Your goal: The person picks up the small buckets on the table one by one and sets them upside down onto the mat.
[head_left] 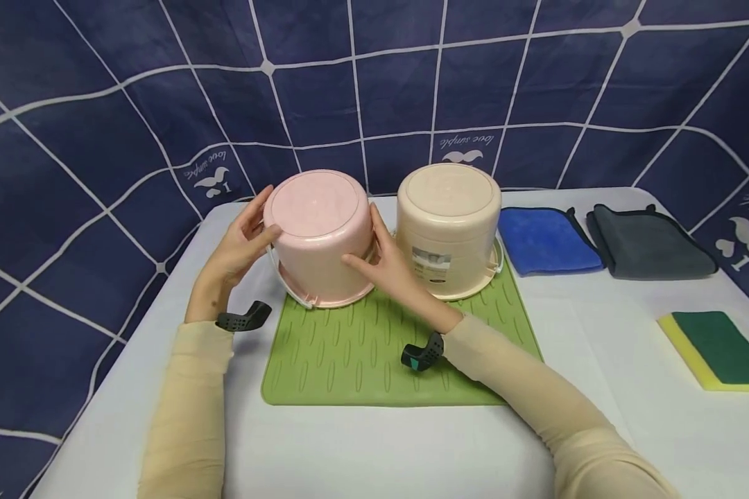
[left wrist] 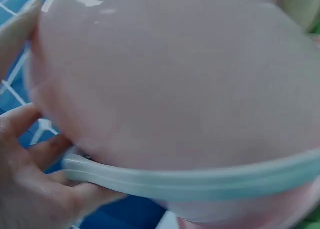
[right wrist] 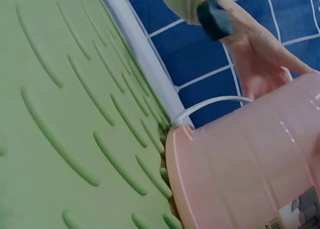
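An upside-down pink bucket (head_left: 315, 239) stands at the mat's back left, between my two hands. My left hand (head_left: 234, 246) grips its left side, thumb toward the front. My right hand (head_left: 390, 267) holds its right side, fingers spread around the wall. The pink bucket's pale handle (left wrist: 200, 181) hangs low, crossing near my left fingers in the left wrist view. In the right wrist view, its rim (right wrist: 175, 174) is close to the ribbed green mat (right wrist: 60, 139); contact cannot be told. Right of it, a cream bucket (head_left: 449, 229) sits upside down, with a label on its side.
The green mat lies on a white-covered table (head_left: 349, 450). On the right are a folded blue cloth (head_left: 543, 242), a folded dark grey cloth (head_left: 652, 246) and a yellow-green sponge (head_left: 718, 350). A dark blue checked curtain (head_left: 399, 90) hangs behind the table.
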`<state>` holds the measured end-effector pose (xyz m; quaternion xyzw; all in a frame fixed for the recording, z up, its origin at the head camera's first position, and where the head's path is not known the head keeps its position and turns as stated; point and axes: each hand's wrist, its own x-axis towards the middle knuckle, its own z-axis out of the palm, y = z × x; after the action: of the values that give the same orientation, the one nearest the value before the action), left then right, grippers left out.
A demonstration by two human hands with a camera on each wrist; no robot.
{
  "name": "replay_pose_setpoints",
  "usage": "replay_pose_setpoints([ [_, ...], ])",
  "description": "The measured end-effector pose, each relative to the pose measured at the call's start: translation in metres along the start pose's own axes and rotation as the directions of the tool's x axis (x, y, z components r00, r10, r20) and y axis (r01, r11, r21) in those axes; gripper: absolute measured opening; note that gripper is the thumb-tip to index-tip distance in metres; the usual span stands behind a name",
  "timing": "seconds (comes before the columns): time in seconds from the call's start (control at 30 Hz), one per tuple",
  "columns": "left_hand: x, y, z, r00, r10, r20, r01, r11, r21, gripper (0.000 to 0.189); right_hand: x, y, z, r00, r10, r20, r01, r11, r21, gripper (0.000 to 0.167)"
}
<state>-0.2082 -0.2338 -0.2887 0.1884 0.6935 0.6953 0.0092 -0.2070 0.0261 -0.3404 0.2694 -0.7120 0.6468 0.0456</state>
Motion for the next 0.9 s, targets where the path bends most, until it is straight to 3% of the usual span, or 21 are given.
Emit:
replay_pose_setpoints([
  [0.1, 0.001, -0.015, 0.004, 1.0, 0.012, -0.02, -0.012, 1.0, 0.016, 0.077, 0.001, 0.006, 0.0, 1.0, -0.008, -0.018, 0.006, 0.995, -0.097, 0.095],
  [0.23, 0.006, -0.026, 0.01, 0.999, 0.048, -0.027, -0.048, 0.999, -0.003, 0.082, -0.002, 0.007, -0.004, 0.999, -0.016, -0.046, 0.009, 0.99, -0.139, 0.094],
  [0.5, 0.014, -0.024, 0.017, 0.998, 0.051, -0.024, -0.051, 0.999, 0.011, 0.081, -0.015, -0.033, -0.014, 0.999, -0.026, -0.035, 0.021, 0.991, -0.13, 0.087],
  [0.6, 0.014, -0.025, 0.014, 0.999, -0.002, -0.038, 0.004, 0.999, 0.049, 0.073, -0.02, -0.023, -0.02, 0.998, -0.067, 0.013, 0.068, 0.982, -0.178, 0.088],
  [0.7, 0.01, -0.03, 0.002, 0.991, -0.109, -0.075, 0.117, 0.987, 0.114, 0.065, -0.034, -0.018, -0.031, 0.994, -0.055, 0.091, 0.076, 0.965, -0.252, 0.086],
  [0.8, 0.001, -0.036, -0.017, 0.967, -0.233, -0.103, 0.25, 0.95, 0.19, 0.065, -0.06, -0.029, -0.052, 0.981, 0.0, 0.192, 0.062, 0.947, -0.315, 0.08],
  [0.9, -0.016, -0.037, -0.036, 0.945, -0.306, -0.112, 0.326, 0.895, 0.304, 0.067, -0.094, -0.045, -0.081, 0.95, 0.067, 0.304, 0.061, 0.918, -0.393, 0.071],
])
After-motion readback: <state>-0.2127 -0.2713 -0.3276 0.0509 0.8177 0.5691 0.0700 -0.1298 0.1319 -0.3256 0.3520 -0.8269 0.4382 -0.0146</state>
